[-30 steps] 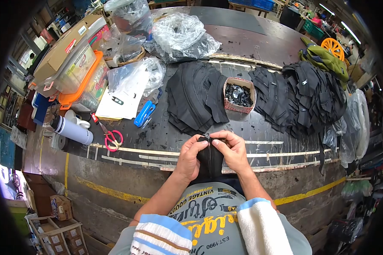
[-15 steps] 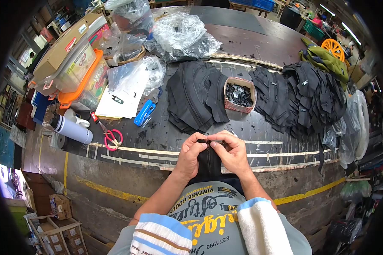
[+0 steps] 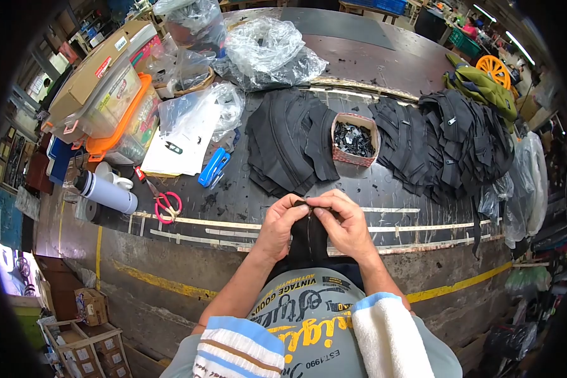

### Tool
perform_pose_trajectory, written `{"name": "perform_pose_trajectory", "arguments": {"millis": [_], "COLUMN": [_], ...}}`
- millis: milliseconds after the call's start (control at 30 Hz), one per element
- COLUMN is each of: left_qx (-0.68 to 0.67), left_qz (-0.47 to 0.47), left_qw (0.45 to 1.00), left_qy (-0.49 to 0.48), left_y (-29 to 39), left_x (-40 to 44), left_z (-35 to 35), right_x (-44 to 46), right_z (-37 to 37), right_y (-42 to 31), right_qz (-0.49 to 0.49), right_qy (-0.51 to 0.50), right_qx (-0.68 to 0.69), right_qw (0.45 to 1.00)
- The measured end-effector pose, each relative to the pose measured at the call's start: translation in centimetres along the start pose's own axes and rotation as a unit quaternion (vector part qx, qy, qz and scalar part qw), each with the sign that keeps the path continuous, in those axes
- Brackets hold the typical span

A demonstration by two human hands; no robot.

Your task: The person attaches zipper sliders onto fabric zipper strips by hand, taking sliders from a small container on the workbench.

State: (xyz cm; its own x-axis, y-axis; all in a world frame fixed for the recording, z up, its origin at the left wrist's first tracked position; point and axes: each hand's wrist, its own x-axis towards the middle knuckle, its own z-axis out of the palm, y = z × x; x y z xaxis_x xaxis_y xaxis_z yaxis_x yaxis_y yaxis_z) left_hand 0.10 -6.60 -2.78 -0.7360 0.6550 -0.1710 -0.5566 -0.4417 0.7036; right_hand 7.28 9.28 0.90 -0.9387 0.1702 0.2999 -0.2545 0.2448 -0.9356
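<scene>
A black fabric piece with a zipper (image 3: 309, 239) hangs down in front of my shirt, its top end pinched between both hands. My left hand (image 3: 276, 227) grips that end with thumb and fingers from the left. From the right, my right hand (image 3: 346, 227) pinches the same end close to the zipper line, the two sets of fingertips almost touching. Whatever small part may sit under the fingertips is hidden. Just beyond my hands lies a stack of black zippered pieces (image 3: 283, 138), beside a patterned box (image 3: 354, 159) of small black parts.
More black zippered pieces (image 3: 466, 142) are heaped at the right. Toward the left lie a blue stapler (image 3: 214, 167), pink-handled scissors (image 3: 168, 206), a bottle (image 3: 110, 191) and white papers (image 3: 179, 148). Plastic bins (image 3: 123, 116) and clear bags (image 3: 264, 50) stand farther back.
The fabric's top end, stretched sideways between my fingertips before, is now bunched up and covered more by my fingers. My hands have shifted only slightly; the things on the table stay put.
</scene>
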Motion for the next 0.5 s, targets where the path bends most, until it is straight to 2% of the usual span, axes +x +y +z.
{"name": "perform_pose_trajectory", "arguments": {"millis": [200,333,500], "left_qx": [0.104,0.131,0.124], "left_qz": [0.016,0.020,0.023], "left_qw": [0.994,0.991,0.992], "left_qy": [0.028,0.028,0.028], "left_y": [0.1,-0.2,-0.5], "left_x": [-1.0,-0.9,-0.9], "left_z": [1.3,1.4,1.2], "right_x": [-0.1,-0.5,-1.0], "right_z": [-0.1,0.5,0.4], "right_y": [1.2,0.7,1.4], "right_qz": [0.001,0.121,0.129], "right_qy": [0.054,0.104,0.100], "right_qx": [0.012,0.136,0.152], "right_qw": [0.998,0.978,0.975]}}
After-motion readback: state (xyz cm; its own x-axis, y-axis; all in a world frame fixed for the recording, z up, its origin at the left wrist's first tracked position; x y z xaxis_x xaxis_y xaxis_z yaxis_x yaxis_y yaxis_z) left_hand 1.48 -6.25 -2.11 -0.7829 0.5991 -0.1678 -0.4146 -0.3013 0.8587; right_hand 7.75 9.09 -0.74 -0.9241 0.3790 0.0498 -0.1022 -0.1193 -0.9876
